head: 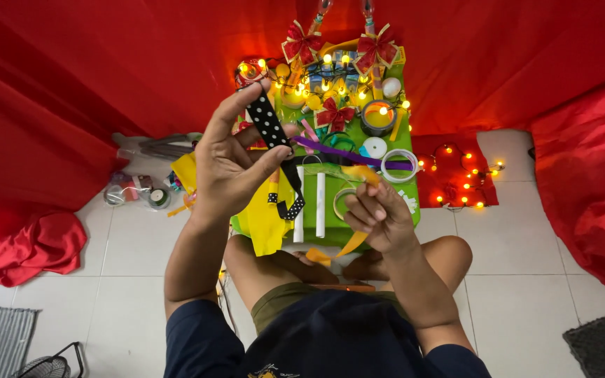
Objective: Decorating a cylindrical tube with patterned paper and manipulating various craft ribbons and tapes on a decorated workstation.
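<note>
Left hand (229, 164) is raised above the green table (358, 231), fingers closing around a black ribbon with white dots (269, 126). Ribbon is running up past the index finger and hanging down below the palm, tail dangling over the table's near edge.

Right hand (379, 213) is sitting lower and to the right, fingers pinching a yellow ribbon (351, 241); one end is sticking up above the fingertips, the rest is trailing down toward the lap. Hands are apart, not touching each other.

A purple ribbon (348, 155) is stretching across the table between the two hands. Just beside the right hand: a roll of clear tape (399, 166) and two white tubes (309, 203) lying upright side by side. A yellow sheet (264, 217) is draping off the table's left edge, under the dotted ribbon's tail.

Far end of the table is holding red bows (376, 49), lit string lights (330, 73) and a small round tin (377, 119). Person is sitting cross-legged on a white tile floor (127, 245); red cloth (71, 84) is hanging all around.
</note>
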